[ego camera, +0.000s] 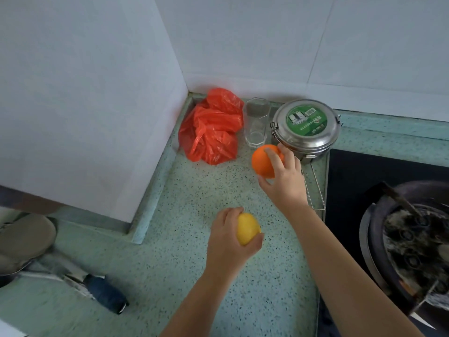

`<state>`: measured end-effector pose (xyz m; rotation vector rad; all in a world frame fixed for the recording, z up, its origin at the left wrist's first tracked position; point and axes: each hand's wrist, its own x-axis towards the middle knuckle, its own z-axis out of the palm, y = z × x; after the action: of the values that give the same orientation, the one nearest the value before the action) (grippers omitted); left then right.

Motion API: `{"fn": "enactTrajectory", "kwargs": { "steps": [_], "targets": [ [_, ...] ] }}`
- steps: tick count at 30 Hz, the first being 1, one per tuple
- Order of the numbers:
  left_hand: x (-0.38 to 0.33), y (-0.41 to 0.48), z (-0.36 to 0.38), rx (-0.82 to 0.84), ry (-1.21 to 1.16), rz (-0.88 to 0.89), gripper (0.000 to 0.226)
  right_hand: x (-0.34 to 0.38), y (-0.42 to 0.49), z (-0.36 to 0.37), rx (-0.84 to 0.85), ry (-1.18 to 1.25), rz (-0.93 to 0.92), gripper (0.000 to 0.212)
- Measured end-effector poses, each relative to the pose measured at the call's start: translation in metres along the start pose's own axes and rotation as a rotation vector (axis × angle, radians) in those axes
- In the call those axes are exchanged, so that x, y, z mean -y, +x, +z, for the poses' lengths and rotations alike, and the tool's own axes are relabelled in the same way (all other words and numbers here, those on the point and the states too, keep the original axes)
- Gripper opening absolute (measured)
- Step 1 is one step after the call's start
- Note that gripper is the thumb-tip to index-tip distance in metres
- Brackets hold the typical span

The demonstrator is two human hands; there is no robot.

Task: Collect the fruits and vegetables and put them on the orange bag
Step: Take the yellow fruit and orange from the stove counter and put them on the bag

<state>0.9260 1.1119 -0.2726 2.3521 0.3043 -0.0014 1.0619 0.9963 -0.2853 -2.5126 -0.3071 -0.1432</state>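
I see crumpled orange bag [211,127] in counter [184,276] back corner, beyond both hands. Left hand [230,242] grasps lemon [247,228]; right hand [284,178] grasps orange [262,164].

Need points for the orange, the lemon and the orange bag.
orange [261,164], head view, bare left side of the fruit.
lemon [247,227], head view, exposed middle of the peel.
orange bag [211,127], head view, centre of the crumpled plastic.
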Motion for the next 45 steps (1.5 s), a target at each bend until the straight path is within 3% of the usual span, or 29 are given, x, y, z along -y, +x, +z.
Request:
{"fn": "enactTrajectory", "kwargs": {
  "steps": [20, 28, 34, 41, 45],
  "targets": [
    [0.003, -0.004, 0.004, -0.023, 0.028, 0.047, 0.074, 0.015, -0.014, 0.013, -0.024, 0.155, 0.042, 0.059],
    [0.002, -0.007, 0.0, 0.011, 0.014, 0.036, 0.077, 0.012, -0.067, -0.028, -0.094, 0.196, 0.09, 0.06],
    [-0.001, -0.015, -0.004, 0.068, 0.027, 0.003, 0.067, 0.019, -0.119, -0.054, -0.138, 0.206, 0.129, 0.064],
    [0.0, -0.03, -0.014, 0.098, -0.152, -0.064, 0.062, 0.037, -0.167, -0.08, -0.179, 0.186, 0.179, 0.063],
    [0.001, -0.049, -0.03, 0.22, -0.205, -0.092, 0.058, 0.056, -0.198, -0.098, -0.232, 0.189, 0.212, 0.063]
  ]
}}
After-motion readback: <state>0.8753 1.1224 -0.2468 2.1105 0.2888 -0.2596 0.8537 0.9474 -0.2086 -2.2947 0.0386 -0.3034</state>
